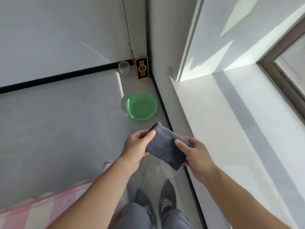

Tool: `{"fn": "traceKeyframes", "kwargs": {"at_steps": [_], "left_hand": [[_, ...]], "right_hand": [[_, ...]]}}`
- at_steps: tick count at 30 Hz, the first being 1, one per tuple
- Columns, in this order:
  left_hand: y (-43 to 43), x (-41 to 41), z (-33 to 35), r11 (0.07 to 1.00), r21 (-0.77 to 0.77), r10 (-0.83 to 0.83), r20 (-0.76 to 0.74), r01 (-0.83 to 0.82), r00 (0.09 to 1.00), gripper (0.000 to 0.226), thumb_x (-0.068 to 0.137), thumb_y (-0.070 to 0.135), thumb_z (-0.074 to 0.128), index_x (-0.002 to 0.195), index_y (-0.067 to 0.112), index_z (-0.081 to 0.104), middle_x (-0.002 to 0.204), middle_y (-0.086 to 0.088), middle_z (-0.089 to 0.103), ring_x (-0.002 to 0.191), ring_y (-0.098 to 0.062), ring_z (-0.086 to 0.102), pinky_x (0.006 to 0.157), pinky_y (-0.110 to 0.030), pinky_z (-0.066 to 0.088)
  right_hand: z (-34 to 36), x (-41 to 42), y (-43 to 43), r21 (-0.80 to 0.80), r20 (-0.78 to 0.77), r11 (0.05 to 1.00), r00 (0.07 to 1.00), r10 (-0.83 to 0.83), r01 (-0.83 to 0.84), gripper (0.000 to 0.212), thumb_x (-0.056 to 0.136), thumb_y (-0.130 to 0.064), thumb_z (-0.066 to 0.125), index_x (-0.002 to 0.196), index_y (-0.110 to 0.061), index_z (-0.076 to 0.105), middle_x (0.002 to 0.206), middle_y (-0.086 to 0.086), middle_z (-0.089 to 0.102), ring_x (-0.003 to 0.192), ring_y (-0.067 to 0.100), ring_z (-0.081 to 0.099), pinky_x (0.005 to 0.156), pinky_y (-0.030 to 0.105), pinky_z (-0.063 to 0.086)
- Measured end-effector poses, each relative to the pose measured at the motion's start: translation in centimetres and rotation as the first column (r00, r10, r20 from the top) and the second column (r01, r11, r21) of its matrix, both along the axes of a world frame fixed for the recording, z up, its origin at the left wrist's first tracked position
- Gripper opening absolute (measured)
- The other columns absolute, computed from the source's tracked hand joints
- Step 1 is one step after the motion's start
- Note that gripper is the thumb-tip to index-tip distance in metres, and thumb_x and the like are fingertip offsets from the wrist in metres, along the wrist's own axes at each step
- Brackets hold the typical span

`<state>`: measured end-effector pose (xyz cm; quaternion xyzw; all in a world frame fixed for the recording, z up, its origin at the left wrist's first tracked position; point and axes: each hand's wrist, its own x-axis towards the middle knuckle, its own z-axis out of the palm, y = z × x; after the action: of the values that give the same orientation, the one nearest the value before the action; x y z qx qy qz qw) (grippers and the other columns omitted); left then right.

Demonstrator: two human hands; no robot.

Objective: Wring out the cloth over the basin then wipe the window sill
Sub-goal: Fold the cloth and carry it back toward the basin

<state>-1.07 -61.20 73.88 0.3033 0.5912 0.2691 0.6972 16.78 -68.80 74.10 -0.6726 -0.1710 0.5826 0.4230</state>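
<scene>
A folded grey cloth [165, 146] is held in the air between both my hands, above the floor and nearer to me than the basin. My left hand [137, 146] pinches its left edge, thumb on top. My right hand [196, 154] grips its right end. The green basin [142, 106] sits on the grey tiled floor beyond the cloth, close to the wall under the sill. The white window sill [231, 116] runs along the right side, lit by sun, with the window frame [280, 68] at its far edge.
A clear plastic cup [123, 68] and a black and red box [142, 68] stand in the floor corner behind the basin. A pink checked bed cover [41, 205] lies at lower left. My feet in grey shoes [166, 199] stand below the cloth.
</scene>
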Motion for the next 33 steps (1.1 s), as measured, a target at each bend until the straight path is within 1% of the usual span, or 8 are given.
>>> {"fn": "traceKeyframes", "kwargs": {"at_steps": [3,7,11,17,23,28,31,33], "left_hand": [[6.9,-2.9,-0.2,1.0,0.014,0.021,-0.031,-0.02,0.999,0.017,0.09,0.025,0.07,0.096,0.01,0.072,0.09,-0.007,0.075,0.083,-0.018,0.071,0.084,-0.04,0.06],[16.5,-6.2,-1.3,0.999,0.027,-0.03,-0.078,0.032,0.997,0.017,0.092,0.028,0.068,0.092,0.011,0.072,0.087,-0.005,0.076,0.077,-0.013,0.072,0.07,-0.028,0.058],[24.6,-8.1,-3.1,0.997,0.012,-0.075,-0.13,0.077,0.989,0.016,0.092,0.026,0.068,0.087,0.011,0.072,0.081,-0.005,0.075,0.072,-0.014,0.07,0.072,-0.03,0.06],[35.2,-8.5,-6.5,0.987,-0.072,-0.151,-0.167,0.141,0.974,0.019,0.092,0.028,0.068,0.092,0.009,0.071,0.083,-0.005,0.075,0.066,-0.009,0.069,0.056,-0.019,0.053],[44.5,-6.8,-9.9,0.969,-0.105,-0.245,-0.236,0.226,0.94,0.016,0.091,0.028,0.069,0.084,0.014,0.069,0.08,-0.002,0.072,0.066,-0.008,0.066,0.05,-0.015,0.05],[51.7,-5.6,-14.8,0.934,-0.163,-0.354,-0.29,0.319,0.889,0.02,0.088,0.033,0.071,0.088,0.013,0.072,0.089,-0.009,0.074,0.08,-0.018,0.066,0.07,-0.03,0.056],[55.7,-5.1,-18.9,0.885,-0.153,-0.464,-0.37,0.44,0.805,0.024,0.086,0.037,0.072,0.086,0.013,0.073,0.087,-0.008,0.074,0.076,-0.018,0.064,0.068,-0.033,0.054],[58.3,-4.8,-22.0,0.847,-0.144,-0.523,-0.401,0.512,0.752,0.026,0.086,0.038,0.072,0.085,0.012,0.072,0.083,-0.006,0.073,0.077,-0.02,0.064,0.074,-0.039,0.055]], "right_hand": [[-0.2,-2.6,7.9,-0.013,0.003,0.999,1.0,0.029,-0.029,0.036,0.069,-0.039,0.077,0.096,-0.016,0.073,0.089,0.009,0.074,0.08,0.025,0.066,0.076,0.049,0.053],[-1.4,-5.9,17.6,-0.031,0.034,0.999,0.999,0.021,-0.02,0.037,0.067,-0.039,0.076,0.096,-0.016,0.073,0.093,0.012,0.075,0.081,0.029,0.067,0.075,0.051,0.055],[-3.3,-8.1,24.7,-0.078,0.066,0.996,0.997,-0.033,0.039,0.04,0.065,-0.041,0.078,0.097,-0.019,0.073,0.093,0.009,0.077,0.093,0.033,0.073,0.085,0.058,0.058],[-6.8,-9.2,34.2,-0.184,0.072,0.973,0.989,-0.13,0.141,0.016,0.082,-0.025,0.08,0.094,-0.018,0.072,0.093,0.011,0.077,0.09,0.034,0.073,0.081,0.057,0.06],[-11.3,-8.3,42.1,-0.245,0.052,0.944,0.975,-0.216,0.222,0.015,0.082,-0.021,0.08,0.094,-0.016,0.074,0.091,0.01,0.078,0.09,0.033,0.074,0.083,0.057,0.059],[-16.8,-7.7,47.9,-0.304,0.073,0.91,0.96,-0.271,0.281,0.019,0.078,-0.03,0.081,0.092,-0.021,0.074,0.089,0.004,0.078,0.087,0.028,0.075,0.081,0.053,0.061],[-20.5,-8.0,50.8,-0.363,0.085,0.87,0.941,-0.326,0.334,0.024,0.072,-0.034,0.082,0.091,-0.022,0.073,0.091,0.003,0.078,0.088,0.027,0.074,0.081,0.051,0.061],[-23.4,-8.4,52.5,-0.398,0.093,0.836,0.923,-0.373,0.378,0.026,0.069,-0.034,0.082,0.091,-0.023,0.073,0.091,0.003,0.078,0.088,0.027,0.075,0.081,0.051,0.061]]}}
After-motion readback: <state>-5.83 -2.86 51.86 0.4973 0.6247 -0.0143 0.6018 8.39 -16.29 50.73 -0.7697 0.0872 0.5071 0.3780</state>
